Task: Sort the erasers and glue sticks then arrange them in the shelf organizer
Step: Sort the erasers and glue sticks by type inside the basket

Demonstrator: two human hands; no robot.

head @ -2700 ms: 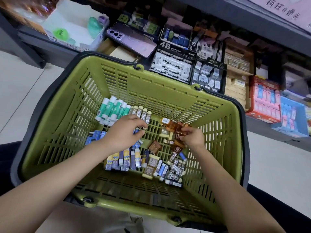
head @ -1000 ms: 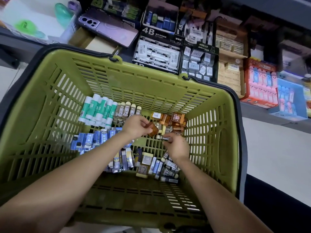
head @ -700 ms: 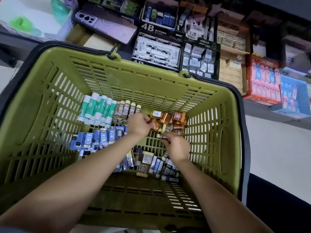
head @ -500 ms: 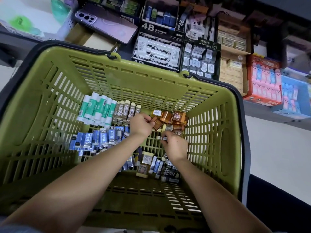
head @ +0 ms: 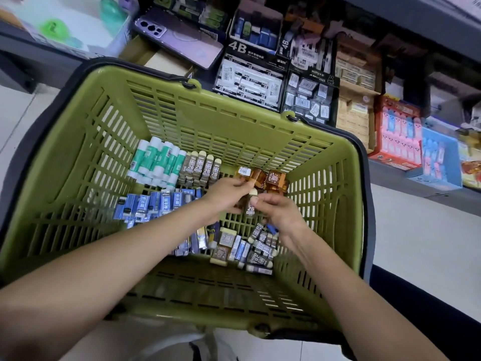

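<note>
2B eraser pinched in right hand

Purple phone; olive slatted basket

Bare left forearm, bare right forearm, pale grey garment fold low between them

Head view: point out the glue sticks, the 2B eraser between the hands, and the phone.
glue sticks [head: 163, 160], head view, green label mid-cluster
2B eraser [head: 250, 207], head view, its printed 2B sleeve
phone [head: 187, 43], head view, middle of its purple back
</note>
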